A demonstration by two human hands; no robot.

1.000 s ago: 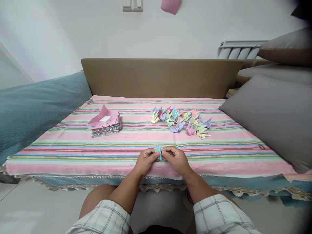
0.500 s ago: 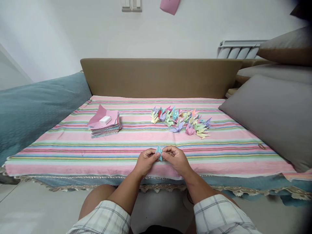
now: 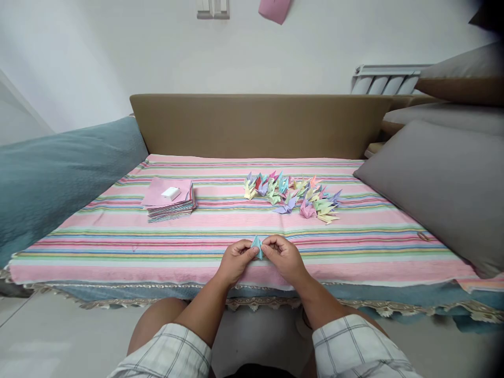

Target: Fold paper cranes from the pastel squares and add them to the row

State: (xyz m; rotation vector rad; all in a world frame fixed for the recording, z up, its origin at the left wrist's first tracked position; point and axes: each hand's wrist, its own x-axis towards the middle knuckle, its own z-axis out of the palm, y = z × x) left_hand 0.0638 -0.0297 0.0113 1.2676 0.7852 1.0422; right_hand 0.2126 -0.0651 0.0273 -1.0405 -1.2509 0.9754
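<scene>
Both hands meet low in the centre of the frame, fingers curled in, thumbs toward each other. Left hand: thumb and fingers closed in a pinch on the left side of a blue paper, small, folded, pointed at the top. Right hand: likewise pinched, thumb and fingertips at the paper's right edge. Paper sits between the two, over the near part of the striped cloth.

Far left of frame: blue armrest. Left of centre: paper stack, many sheets, pink on top; white block lying on the pink. Behind, spanning mid-frame: brown backrest. Upper centre, on the wall: switch plate, and right of it a pink note, cut off by the top edge.

Right of centre: paper cranes, loosely clustered, many colours, well apart from the stack. Upper right: radiator, partly hidden by cushions. Right edge: large grey pillow, resting on the cloth.
</scene>
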